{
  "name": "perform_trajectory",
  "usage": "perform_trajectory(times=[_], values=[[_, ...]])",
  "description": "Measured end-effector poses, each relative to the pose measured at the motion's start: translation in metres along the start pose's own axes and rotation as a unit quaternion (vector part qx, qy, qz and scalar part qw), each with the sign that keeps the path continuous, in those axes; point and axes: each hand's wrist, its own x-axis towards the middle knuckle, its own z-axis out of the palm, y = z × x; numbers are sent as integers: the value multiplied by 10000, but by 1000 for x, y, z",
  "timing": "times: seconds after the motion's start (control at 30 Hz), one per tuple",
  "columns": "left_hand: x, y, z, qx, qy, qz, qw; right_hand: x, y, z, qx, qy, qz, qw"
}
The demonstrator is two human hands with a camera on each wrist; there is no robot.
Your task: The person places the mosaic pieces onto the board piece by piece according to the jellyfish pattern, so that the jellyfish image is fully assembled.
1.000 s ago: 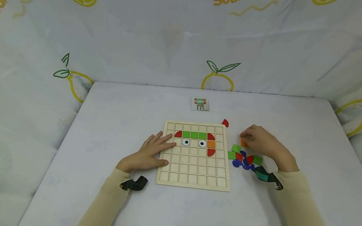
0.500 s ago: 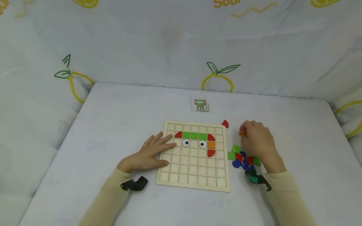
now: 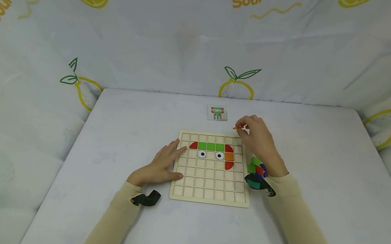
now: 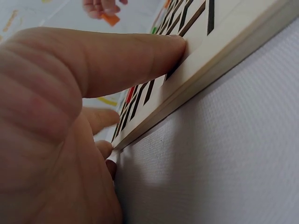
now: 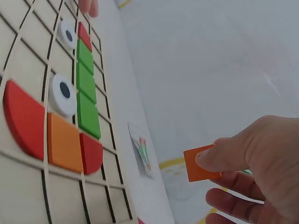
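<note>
An orange square tile point(image 5: 195, 169) is pinched between thumb and fingers of my right hand point(image 3: 258, 140), raised just past the top right corner of the wooden grid board point(image 3: 209, 185). My left hand point(image 3: 160, 166) rests along the board's left edge, fingers spread, its thumb point(image 4: 140, 56) lying on the rim. On the board sit a row of green squares point(image 3: 211, 146) with a red quarter-round piece at each end. Two round eye pieces point(image 3: 201, 154) lie below that row. At its right end, an orange square point(image 3: 229, 156) stands above another red quarter-round point(image 3: 228, 165).
Right of the board lies a pile of loose green, red and blue pieces point(image 3: 254, 166), partly hidden by the right wrist. Behind the board lies a small picture card point(image 3: 217, 113) with a figure on a grid. A patterned cloth wall point(image 3: 174, 54) stands at the table's back.
My right hand has picked up the orange square from beside the pile and moved left and away with it, over the board's far corner. The left hand has stayed on the board.
</note>
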Motion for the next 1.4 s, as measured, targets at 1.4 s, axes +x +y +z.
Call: perform_trajectory(times=[1.4], values=[[-1,-1,-2,-120,25,84,9999,10,-65,80,89,-1782,-657,9818]])
